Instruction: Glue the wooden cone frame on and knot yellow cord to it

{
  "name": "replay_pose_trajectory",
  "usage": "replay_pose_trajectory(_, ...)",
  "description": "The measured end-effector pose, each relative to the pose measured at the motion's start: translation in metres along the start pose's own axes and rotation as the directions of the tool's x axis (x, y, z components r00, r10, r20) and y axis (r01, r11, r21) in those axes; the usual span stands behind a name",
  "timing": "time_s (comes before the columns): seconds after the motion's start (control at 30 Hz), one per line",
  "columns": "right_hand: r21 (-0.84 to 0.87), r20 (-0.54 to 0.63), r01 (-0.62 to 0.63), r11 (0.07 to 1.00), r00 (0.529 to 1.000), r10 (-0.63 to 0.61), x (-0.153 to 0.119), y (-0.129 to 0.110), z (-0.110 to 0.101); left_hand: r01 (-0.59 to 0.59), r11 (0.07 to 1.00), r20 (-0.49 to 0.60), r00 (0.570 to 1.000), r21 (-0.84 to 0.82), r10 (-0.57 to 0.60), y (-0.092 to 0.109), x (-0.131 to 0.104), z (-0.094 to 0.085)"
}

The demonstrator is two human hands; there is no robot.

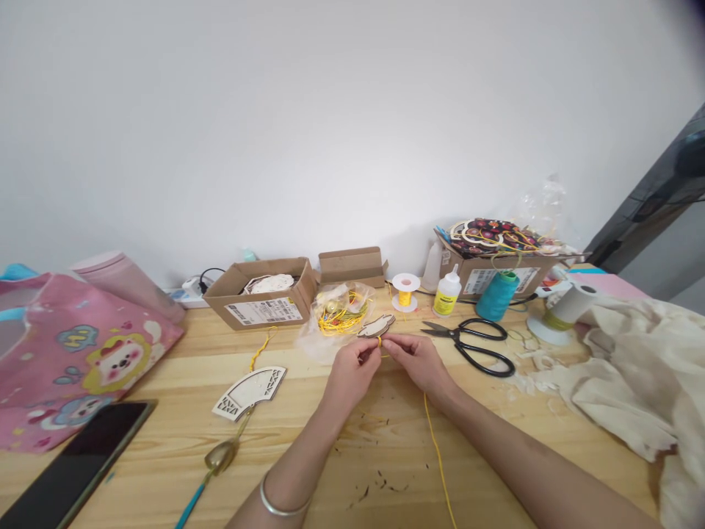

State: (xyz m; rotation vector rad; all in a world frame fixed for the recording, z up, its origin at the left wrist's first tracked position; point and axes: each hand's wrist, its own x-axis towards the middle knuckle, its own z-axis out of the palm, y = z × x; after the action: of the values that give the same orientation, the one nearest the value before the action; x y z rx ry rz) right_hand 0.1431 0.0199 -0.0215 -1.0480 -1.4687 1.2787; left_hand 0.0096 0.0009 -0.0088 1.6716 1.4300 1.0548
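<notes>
My left hand (357, 367) and my right hand (417, 360) meet at the middle of the wooden table, fingertips pinched together. Between them is yellow cord (380, 341), looped at the lower edge of a small wooden piece (377, 326) that lies just beyond my fingers. A long tail of the cord (436, 444) hangs from under my right hand toward the near edge. To the left lies a fan-shaped wooden piece (250, 392) with a yellow braided cord at its top and a tassel with a gold bell-shaped part (221, 455) below.
Black-handled scissors (468, 339) lie right of my hands. Behind are a thread spool (406, 292), a glue bottle (447, 294), a teal thread cone (496, 295), a bag of cords (341, 312) and cardboard boxes (264, 310). A phone (77, 463) and pink bag (82, 353) are left, cloth (633, 367) right.
</notes>
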Motion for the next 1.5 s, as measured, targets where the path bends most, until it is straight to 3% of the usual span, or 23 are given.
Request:
replay_pose_trajectory(0.17, -0.053, -0.065, -0.038, 0.998, 0.997, 0.034, 0.001, 0.002, 0.001, -0.061, 0.998, 0.089, 0.994, 0.017, 0.059, 0.003, 0.000, -0.002)
replay_pose_trajectory(0.37, -0.198, -0.133, 0.002, 0.980, 0.991, -0.028, -0.001, 0.003, -0.001, -0.086, 0.994, 0.144, 0.987, 0.072, 0.075, 0.005, -0.001, -0.002)
replay_pose_trajectory(0.73, 0.026, -0.067, -0.063, 0.998, 0.996, 0.065, 0.002, -0.001, 0.001, -0.070, 0.997, 0.121, 0.990, -0.010, 0.071, 0.002, 0.001, 0.000)
replay_pose_trajectory(1.33, 0.079, -0.020, -0.199, 0.977, 0.979, 0.201, 0.002, -0.007, -0.001, -0.109, 0.993, 0.213, 0.970, -0.044, 0.116, 0.002, 0.002, -0.002)
replay_pose_trajectory(1.5, 0.054, -0.020, -0.182, 0.982, 0.983, 0.184, 0.003, -0.006, -0.003, -0.065, 0.991, 0.182, 0.980, -0.113, 0.085, 0.000, 0.002, 0.000)
